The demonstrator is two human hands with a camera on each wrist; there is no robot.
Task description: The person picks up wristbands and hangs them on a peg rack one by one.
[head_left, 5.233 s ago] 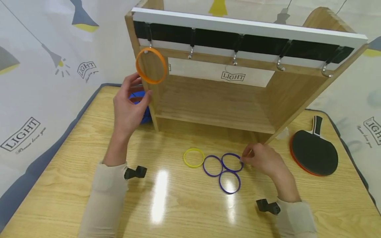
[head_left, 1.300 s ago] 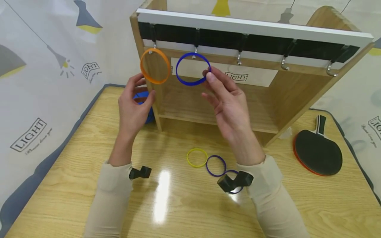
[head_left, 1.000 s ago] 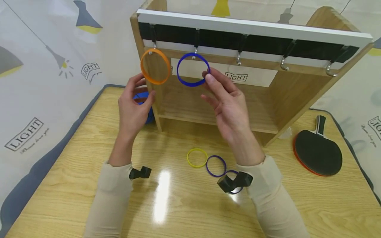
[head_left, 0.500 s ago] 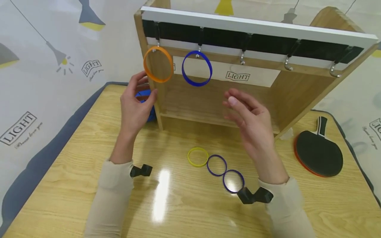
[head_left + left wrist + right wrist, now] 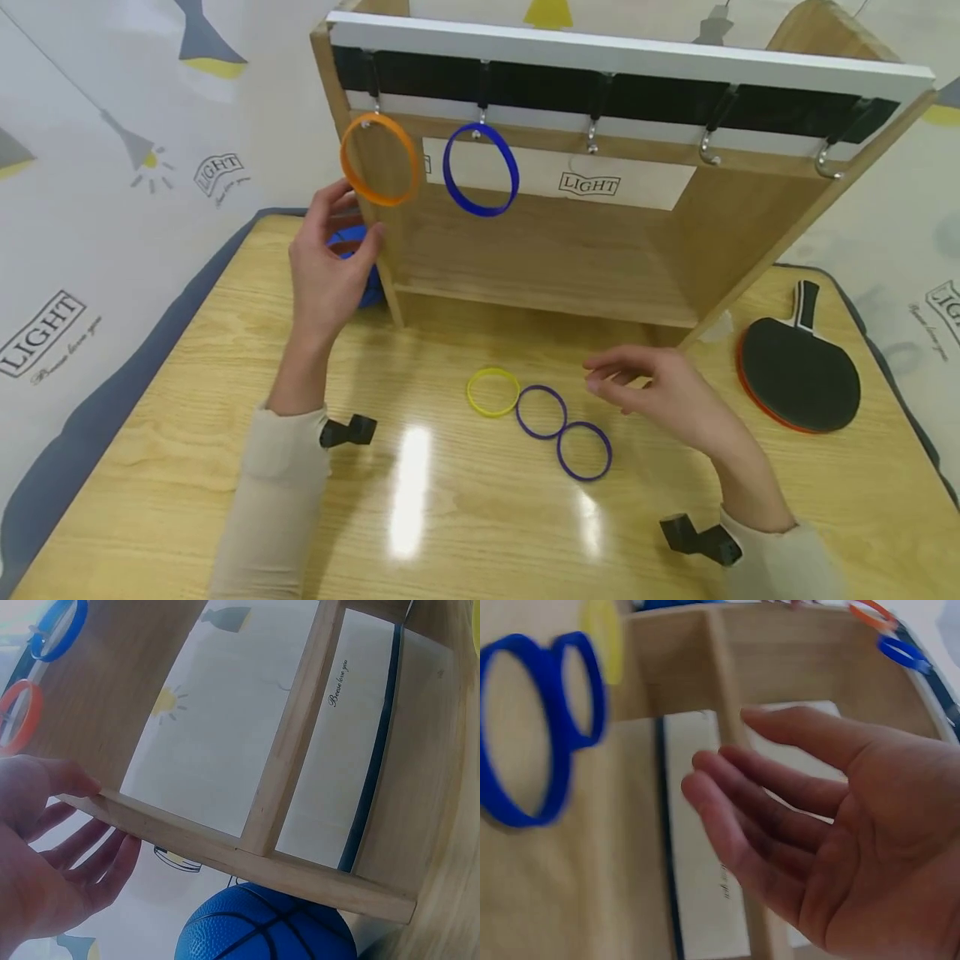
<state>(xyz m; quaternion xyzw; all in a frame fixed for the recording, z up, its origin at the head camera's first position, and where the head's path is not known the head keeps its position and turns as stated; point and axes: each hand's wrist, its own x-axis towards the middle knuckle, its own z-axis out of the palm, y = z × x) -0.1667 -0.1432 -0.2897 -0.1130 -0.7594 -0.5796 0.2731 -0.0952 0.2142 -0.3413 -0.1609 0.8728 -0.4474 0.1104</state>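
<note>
My left hand (image 5: 330, 258) holds the left side panel of a wooden shelf (image 5: 540, 262), thumb on one face and fingers on the other, as the left wrist view shows. An orange ring (image 5: 412, 171) hangs from the leftmost hook, and a blue ring (image 5: 513, 171) from the second. Below, a yellow ring (image 5: 469, 402) and two blue rings, one in the middle (image 5: 519, 423) and one nearer (image 5: 560, 457), lie in a row on the table. Just right of these, my right hand (image 5: 667, 396) hovers with relaxed fingers and nothing in them.
Three bare metal hooks (image 5: 708, 152) line the right part of the rail. A black-faced table tennis paddle (image 5: 798, 375) lies on the table (image 5: 225, 500) to the right. Behind the left panel sits a blue ball (image 5: 266, 930) with black lines.
My right hand has picked a blue ring off the table, hung it on the second hook, let go and come back down toward the remaining rings. My left hand stays on the panel.
</note>
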